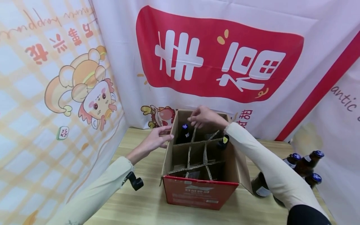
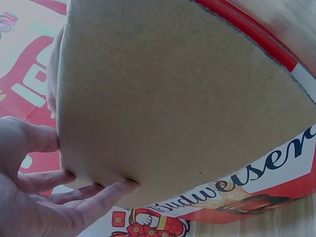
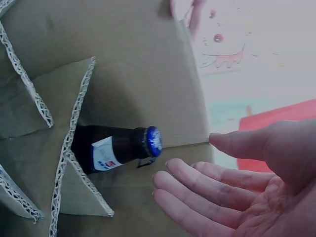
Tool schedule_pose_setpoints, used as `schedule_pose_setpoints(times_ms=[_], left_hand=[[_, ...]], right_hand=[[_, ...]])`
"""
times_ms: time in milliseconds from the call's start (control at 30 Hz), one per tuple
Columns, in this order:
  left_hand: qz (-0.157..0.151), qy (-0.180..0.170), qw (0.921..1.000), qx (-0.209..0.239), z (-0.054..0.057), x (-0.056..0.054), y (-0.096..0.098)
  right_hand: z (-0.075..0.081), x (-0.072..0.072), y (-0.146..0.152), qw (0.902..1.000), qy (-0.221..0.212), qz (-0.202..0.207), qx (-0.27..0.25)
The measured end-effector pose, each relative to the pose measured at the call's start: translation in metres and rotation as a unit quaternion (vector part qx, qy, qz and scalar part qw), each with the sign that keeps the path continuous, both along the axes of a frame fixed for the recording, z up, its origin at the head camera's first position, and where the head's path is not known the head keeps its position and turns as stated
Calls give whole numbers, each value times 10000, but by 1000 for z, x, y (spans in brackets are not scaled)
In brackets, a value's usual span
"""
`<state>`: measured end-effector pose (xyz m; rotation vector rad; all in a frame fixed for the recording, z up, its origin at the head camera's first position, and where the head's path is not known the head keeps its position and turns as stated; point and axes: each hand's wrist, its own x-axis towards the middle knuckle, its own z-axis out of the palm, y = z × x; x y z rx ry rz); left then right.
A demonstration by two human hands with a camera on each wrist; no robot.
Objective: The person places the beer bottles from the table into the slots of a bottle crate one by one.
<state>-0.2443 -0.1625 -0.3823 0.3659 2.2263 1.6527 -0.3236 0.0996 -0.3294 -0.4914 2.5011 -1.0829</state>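
A red cardboard beer box stands on the table with its top open and cardboard dividers inside. A blue-capped beer bottle stands in the far left compartment. Another dark bottle neck with a yellow mark rises at the box's right side. My left hand presses its fingertips on the brown folded-down flap outside the left wall, thumb at the rim. My right hand hovers over the far end of the box, fingers extended near the blue cap and holding nothing.
Several brown bottles stand on the table to the right of the box, partly behind my right forearm. A side flap sticks out on the box's right. Printed cloth hangs close behind the box and on both sides.
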Motion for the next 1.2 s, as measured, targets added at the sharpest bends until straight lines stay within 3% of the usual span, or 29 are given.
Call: schedule_pose_setpoints(times_ms=[300,433,633,933,1200], left_hand=[[16,46,10000,-34,-1,-2,1],[46,69,10000,-29,-1,-2,-1],[42,96,9999,-42,1,-3,-4],[24,104,9999,-7,-1,-4,-6],[25,88,10000,16,-2,-2,-5]], right_hand=[[14,14,24,9990,230,-36,-385],[16,20,34,9959,606,-264,-619],[15,32,55,9838,1388,-512,-1010],[4,48,94,9716,2211,-567,-619],[-8,57,131,9496,3062,-662,-46]])
